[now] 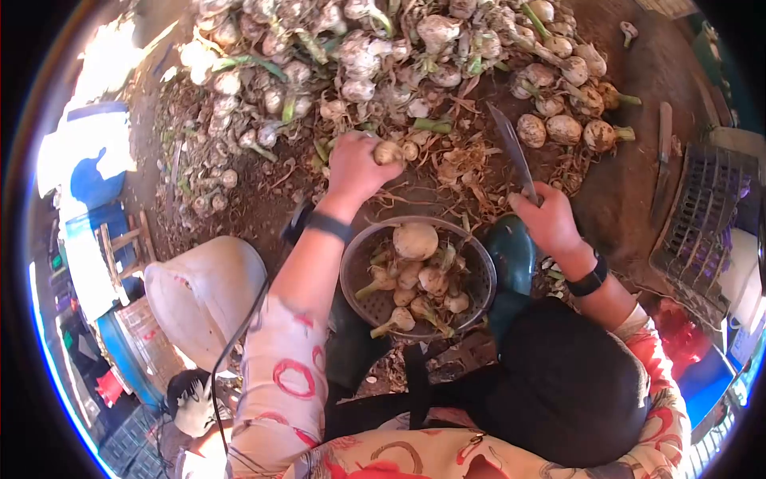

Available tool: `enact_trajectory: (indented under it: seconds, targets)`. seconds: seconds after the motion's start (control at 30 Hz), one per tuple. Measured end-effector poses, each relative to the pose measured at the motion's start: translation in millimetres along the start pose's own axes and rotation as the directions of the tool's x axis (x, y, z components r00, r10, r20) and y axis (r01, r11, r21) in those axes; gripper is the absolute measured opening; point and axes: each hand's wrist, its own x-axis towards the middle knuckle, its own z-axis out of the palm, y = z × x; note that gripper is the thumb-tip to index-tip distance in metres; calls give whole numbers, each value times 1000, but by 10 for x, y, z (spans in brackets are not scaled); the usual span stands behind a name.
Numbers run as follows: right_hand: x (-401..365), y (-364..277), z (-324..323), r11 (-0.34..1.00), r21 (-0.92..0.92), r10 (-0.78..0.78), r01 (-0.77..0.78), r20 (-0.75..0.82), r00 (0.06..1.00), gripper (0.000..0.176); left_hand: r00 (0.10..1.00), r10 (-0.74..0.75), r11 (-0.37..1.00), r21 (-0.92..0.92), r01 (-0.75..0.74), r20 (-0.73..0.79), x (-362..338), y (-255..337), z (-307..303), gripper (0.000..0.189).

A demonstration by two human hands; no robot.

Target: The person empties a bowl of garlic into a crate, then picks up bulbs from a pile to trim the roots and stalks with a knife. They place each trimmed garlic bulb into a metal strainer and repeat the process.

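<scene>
My left hand (357, 172) is closed around a small garlic bulb (388, 152) at the near edge of a large garlic pile (359, 56). In my right hand (548, 217) is the handle of a knife (517, 156), its blade pointing up and away over dry husks (471, 164). Between my forearms stands a round metal colander (349, 279) with several trimmed bulbs (415, 241) in it. A cut green stem (432, 125) lies beyond my left hand.
A second knife (664, 144) lies on the soil at the right, near a dark plastic crate (702, 215). Several bulbs (564, 129) sit beyond my right hand. At the left are a pale bucket (203, 291) and a wooden frame (125, 243). A green boot (511, 251) touches the colander's right side.
</scene>
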Motion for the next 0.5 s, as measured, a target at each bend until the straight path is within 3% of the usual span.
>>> enact_trajectory:
  seconds: [0.03, 0.07, 0.13, 0.17, 0.2, 0.27, 0.3, 0.33, 0.37, 0.4, 0.47, 0.5]
  targets:
    - [57, 29, -38, 1000, -13, -8, 7, -78, 997, 33, 975, -217, 778, -593, 205, 53, -9, 56, -134, 54]
    - [90, 56, -52, 1000, -24, -11, 8, -146, 989, 32, 903, -358, 212, -921, 326, 238, -81, 135, -321, 58]
    - [102, -89, -117, 999, -31, -31, 25, -199, 979, 28, 971, -45, -252, -943, 217, 235, -289, 311, -699, 58]
    - [58, -243, -122, 955, -222, -246, 199, -213, 946, 25, 962, -226, -170, -979, 115, 152, -378, 604, -875, 58]
    - [8, -351, -93, 846, -407, -446, 345, -185, 876, 21, 987, -161, 6, -1000, -11, -12, -447, 660, -884, 51]
    - [-146, -526, 2, 568, -462, -757, 681, 32, 652, 14, 998, -47, -172, -984, -41, -34, -577, 817, -1003, 42]
    - [-231, -569, 87, 458, -456, -829, 763, 92, 552, 13, 954, -208, -207, -963, 173, 216, -616, 867, -1038, 40]
    - [-293, -613, 115, 385, -368, -875, 846, 145, 461, 12, 824, -353, -273, -891, 362, 443, -655, 925, -1076, 38]
    - [-337, -638, 170, 383, -313, -885, 869, 144, 442, 12, 952, -260, 566, -824, 14, -162, -759, 1088, -1167, 44]
    - [-372, -654, 203, 377, -259, -896, 889, 143, 422, 12, 929, -366, 455, -862, 224, 48, -769, 1155, -1256, 47]
    - [-378, -652, 165, 381, -219, -892, 898, 169, 420, 14, 902, -430, 363, -909, 206, 33, -870, 1229, -1226, 49]
    - [-345, -592, 182, 375, -272, -886, 886, 175, 429, 15, 952, -299, -124, -992, 30, 66, -908, 1252, -1217, 49]
